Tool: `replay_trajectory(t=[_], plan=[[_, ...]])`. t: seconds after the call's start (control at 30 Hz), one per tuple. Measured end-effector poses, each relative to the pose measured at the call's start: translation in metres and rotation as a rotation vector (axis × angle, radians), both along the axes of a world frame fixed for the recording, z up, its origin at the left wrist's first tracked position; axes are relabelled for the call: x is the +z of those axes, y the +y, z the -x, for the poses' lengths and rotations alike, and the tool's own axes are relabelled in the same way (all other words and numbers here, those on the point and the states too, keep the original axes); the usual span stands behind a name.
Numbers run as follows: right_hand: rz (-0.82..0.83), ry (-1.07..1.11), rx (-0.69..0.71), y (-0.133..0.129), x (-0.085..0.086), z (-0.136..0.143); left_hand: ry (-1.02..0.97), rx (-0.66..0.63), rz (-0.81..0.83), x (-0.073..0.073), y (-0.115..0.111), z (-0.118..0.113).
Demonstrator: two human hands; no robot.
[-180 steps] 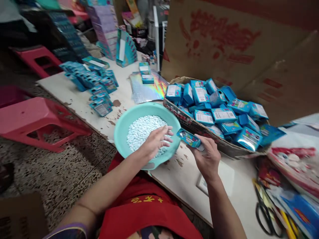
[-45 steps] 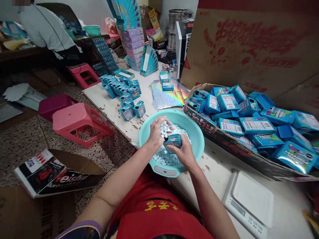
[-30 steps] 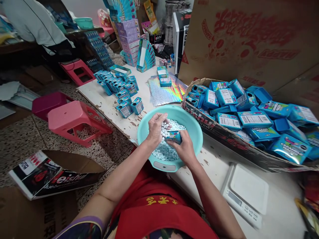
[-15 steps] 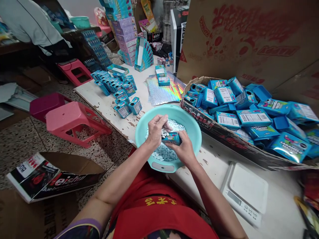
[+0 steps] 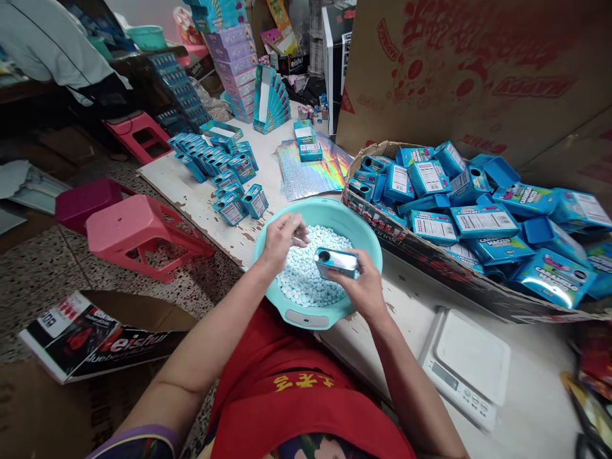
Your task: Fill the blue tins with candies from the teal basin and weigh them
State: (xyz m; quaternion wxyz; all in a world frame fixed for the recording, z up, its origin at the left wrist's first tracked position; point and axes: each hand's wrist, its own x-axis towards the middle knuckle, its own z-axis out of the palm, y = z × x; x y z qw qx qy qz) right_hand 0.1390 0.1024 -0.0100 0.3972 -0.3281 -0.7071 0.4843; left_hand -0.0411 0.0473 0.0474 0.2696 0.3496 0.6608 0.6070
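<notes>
Right hand: fingers clamped on a small blue box, thumb on the near side. Box is held over the right part of a mint-green bowl, its narrow face up, dark round hole at the left end of that face; glare washes out the print there. Left hand: over the left part of the bowl, apart from the box, fingers loosely bent and a little apart; palm hidden, can't tell if candy sits in it. Bowl is partly filled with small pale candies and sits at the near edge of a white bench with chipped paint.

Right of the bowl, just beside it: long open carton heaped with blue boxes, lying every which way. White scale on the bench, near side of the carton. Beyond the bowl: shiny silver sheets, with an open-topped box on them. Left of those, a cluster of upright boxes, holes up. Pink stool on the floor at left. Person in a pale top far left, partly cut off.
</notes>
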Motion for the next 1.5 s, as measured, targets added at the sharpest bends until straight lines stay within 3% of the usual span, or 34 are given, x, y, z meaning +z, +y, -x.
replay_trajectory(t=[0.1,0.17,0.23,0.33,0.43,0.53,0.6,0.7,0.83,0.93,1.0,1.1,1.27,1.5], plan=[[0.012,0.038,-0.064,0.004,0.0,-0.009,0.547,-0.179,0.578,-0.019,-0.01,0.015],[0.016,0.065,-0.091,0.006,-0.001,-0.008,0.842,-0.329,0.877,-0.034,-0.018,0.007],[0.016,0.08,-0.137,0.008,-0.003,-0.004,0.989,-0.462,1.007,-0.046,-0.023,-0.011],[-0.021,0.056,-0.204,0.007,-0.005,0.002,0.997,-0.623,1.027,-0.053,-0.025,-0.038],[-0.021,0.045,-0.204,0.006,-0.005,0.002,0.947,-0.715,0.961,-0.054,-0.021,-0.049],[0.042,0.117,-0.203,0.007,-0.002,-0.002,0.861,-0.709,0.848,-0.053,-0.016,-0.043],[0.028,0.137,-0.197,0.01,-0.001,-0.005,0.713,-0.608,0.73,-0.052,-0.015,-0.035],[-0.082,0.052,-0.137,0.016,-0.001,-0.009,0.315,-0.409,0.532,-0.045,-0.016,-0.021],[-0.157,-0.071,-0.094,0.016,0.001,-0.005,-0.263,-0.21,0.291,-0.023,-0.016,-0.015],[-0.188,-0.178,-0.003,0.01,0.005,0.003,-0.48,-0.083,-0.027,-0.008,-0.008,-0.023],[-0.206,-0.231,0.044,0.005,0.007,0.009,-0.531,-0.007,-0.208,-0.004,0.0,-0.029],[-0.224,-0.264,0.062,0.0,0.009,0.015,-0.531,0.073,-0.313,-0.005,0.01,-0.032],[-0.245,-0.239,0.073,0.001,0.008,0.016,-0.532,0.133,-0.3,-0.005,0.016,-0.03],[-0.169,-0.156,0.095,0.003,0.006,0.016,-0.47,0.102,-0.294,0.004,0.019,-0.032]])
